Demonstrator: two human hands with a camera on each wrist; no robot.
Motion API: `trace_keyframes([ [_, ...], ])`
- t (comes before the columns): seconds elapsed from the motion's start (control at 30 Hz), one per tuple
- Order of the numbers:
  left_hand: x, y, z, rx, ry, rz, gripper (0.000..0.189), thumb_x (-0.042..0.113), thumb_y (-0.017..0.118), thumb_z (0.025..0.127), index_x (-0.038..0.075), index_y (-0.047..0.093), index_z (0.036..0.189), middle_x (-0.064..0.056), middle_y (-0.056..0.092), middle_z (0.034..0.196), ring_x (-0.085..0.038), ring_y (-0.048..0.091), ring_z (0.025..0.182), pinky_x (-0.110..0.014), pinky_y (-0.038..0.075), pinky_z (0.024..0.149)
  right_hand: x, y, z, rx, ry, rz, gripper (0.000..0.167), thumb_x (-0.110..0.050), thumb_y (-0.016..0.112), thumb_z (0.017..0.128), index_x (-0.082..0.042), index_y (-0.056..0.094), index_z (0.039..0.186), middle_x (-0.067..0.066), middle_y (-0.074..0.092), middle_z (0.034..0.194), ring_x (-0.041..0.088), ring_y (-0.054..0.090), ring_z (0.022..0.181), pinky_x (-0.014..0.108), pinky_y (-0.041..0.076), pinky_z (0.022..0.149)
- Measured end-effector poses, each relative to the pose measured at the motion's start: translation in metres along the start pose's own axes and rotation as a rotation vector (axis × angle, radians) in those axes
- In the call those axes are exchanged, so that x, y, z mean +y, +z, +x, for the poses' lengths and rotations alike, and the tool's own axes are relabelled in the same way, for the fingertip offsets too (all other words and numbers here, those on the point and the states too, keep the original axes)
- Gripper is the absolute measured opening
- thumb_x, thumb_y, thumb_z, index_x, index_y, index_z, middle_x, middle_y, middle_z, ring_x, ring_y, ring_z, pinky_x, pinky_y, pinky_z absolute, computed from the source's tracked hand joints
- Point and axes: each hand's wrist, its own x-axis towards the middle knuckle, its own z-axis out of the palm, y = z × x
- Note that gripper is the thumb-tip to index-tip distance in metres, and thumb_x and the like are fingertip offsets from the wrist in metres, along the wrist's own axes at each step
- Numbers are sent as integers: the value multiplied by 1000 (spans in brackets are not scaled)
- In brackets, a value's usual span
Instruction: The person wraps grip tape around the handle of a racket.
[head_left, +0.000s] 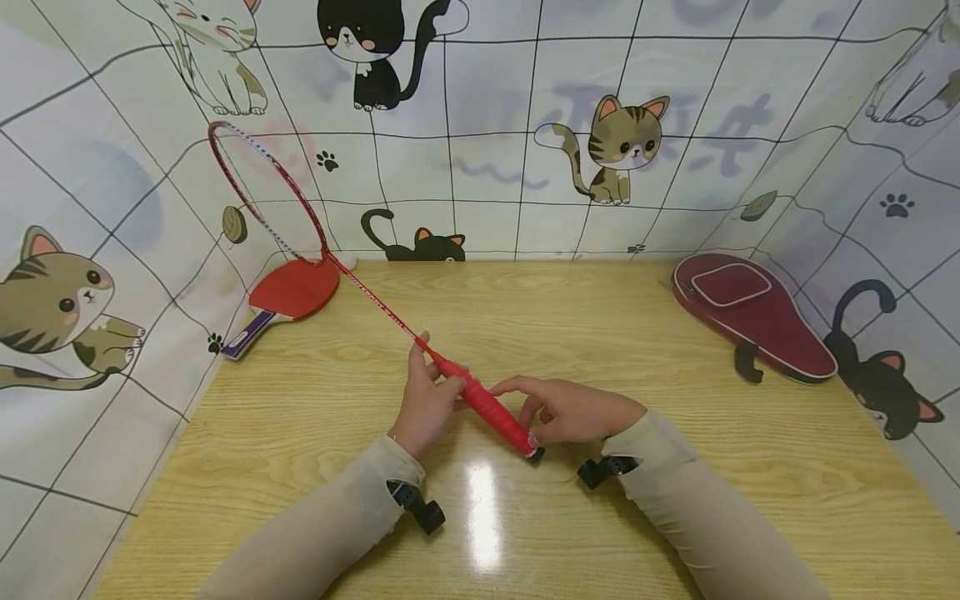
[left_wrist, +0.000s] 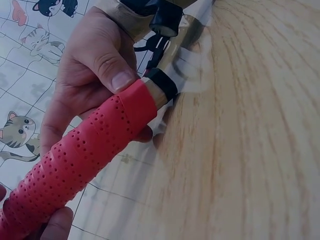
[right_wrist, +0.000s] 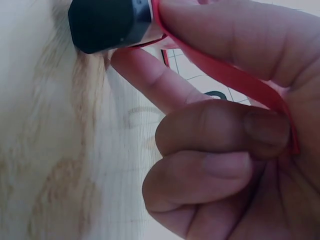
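Note:
A badminton racket [head_left: 380,304] slants across the table, its head up at the far left and its butt toward me. My left hand [head_left: 426,407] holds it around the upper handle, thumb on top. Perforated red grip tape [left_wrist: 85,145] wraps the handle, leaving a pale band beside the black butt cap [right_wrist: 102,25]. My right hand [head_left: 577,410] is at the butt end, its thumb pressing the tape there. In the right wrist view, a loose red strip [right_wrist: 225,75] runs under that thumb into the palm, with several fingers curled.
A red table tennis bat [head_left: 296,289] lies at the back left, under the racket head. At the back right is a dark red bat case [head_left: 750,312]. A cat-print sheet [head_left: 487,167] encloses the wooden table [head_left: 600,533] at the back and sides.

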Motion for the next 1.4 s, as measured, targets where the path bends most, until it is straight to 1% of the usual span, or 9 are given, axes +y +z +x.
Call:
trace_keyframes([
  [0.17,0,0,-1,-19,4,15,96,2,67,99,30,6,167,-27,59,124,-28,75,95,-43,64,82,1,0,0,4,11,1,82,-2,72,92,-42,40,156,-1,76,104,20,71,82,32,53,70],
  [0.37,0,1,-1,-19,9,-8,94,-2,63,100,27,3,167,-29,56,127,-37,75,104,-42,63,83,0,1,1,-20,9,33,84,0,70,92,-41,37,158,0,76,105,21,72,83,31,53,69],
  [0.5,-1,1,-1,-15,11,-9,94,-4,59,101,27,2,167,-27,55,126,-39,74,111,-42,63,85,-1,3,1,-26,21,54,88,4,67,92,-45,36,158,0,76,106,21,70,84,30,52,67],
  [0.6,-2,1,-1,-8,11,14,93,-3,60,100,27,4,168,-26,57,123,-35,75,104,-41,64,82,-4,5,0,-23,30,66,90,5,68,92,-48,36,157,2,76,104,22,70,82,31,52,69],
  [0.73,-3,0,0,-6,-3,55,96,5,68,99,32,7,168,-24,59,121,-27,75,90,-42,64,74,-7,7,0,-10,27,44,91,2,73,91,-51,35,154,3,74,102,23,70,79,33,53,71],
  [0.8,-3,-1,0,-8,-7,75,99,8,72,98,33,7,168,-23,60,121,-25,74,88,-43,64,73,-6,7,0,0,26,26,91,-1,76,91,-52,35,154,2,74,101,22,70,78,33,54,71],
  [0.97,-1,-1,0,-8,-12,107,98,8,72,98,32,6,168,-24,59,121,-25,74,88,-43,64,75,-6,6,0,2,22,10,92,-4,77,91,-54,34,154,1,73,101,18,67,75,32,52,70],
  [1.23,0,-1,0,-6,-15,87,97,3,67,98,30,6,168,-24,57,122,-28,74,91,-45,64,76,-6,4,-1,-23,-13,2,90,0,71,93,-48,32,159,1,73,103,10,56,66,26,47,62],
  [1.4,0,-1,-1,-6,-14,76,96,0,63,98,26,4,168,-25,57,123,-29,73,95,-45,64,77,-5,5,0,-21,-19,-16,92,2,69,93,-45,31,161,0,74,104,11,58,68,26,47,63],
])
